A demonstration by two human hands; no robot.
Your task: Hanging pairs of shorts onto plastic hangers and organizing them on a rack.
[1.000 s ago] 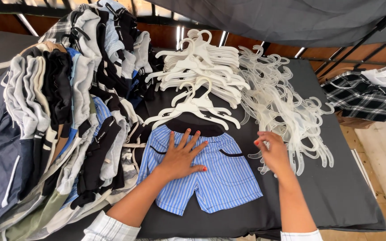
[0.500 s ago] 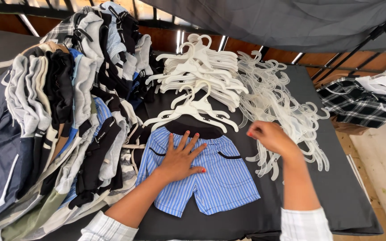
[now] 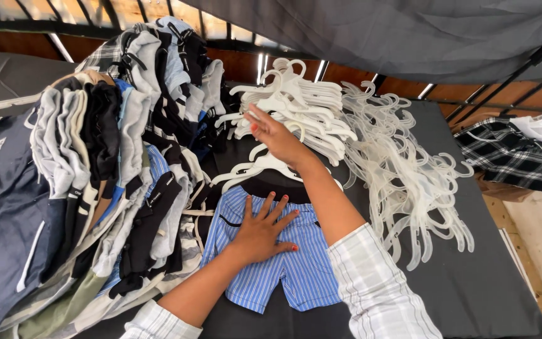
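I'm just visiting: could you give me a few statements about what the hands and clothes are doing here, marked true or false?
1. The left hand lies flat on the blue striped shorts. True.
2. The right hand reaches to the pile of white hangers. True.
3. The right hand holds a pair of scissors. False: no scissors show, and its fingers are stretched out.
4. The stack of folded clothes lies right of the shorts. False: it lies to their left.

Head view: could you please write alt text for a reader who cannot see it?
The left hand lies flat on blue striped shorts on a dark table, while the right hand reaches over white hangers. Folded clothes are stacked at left.
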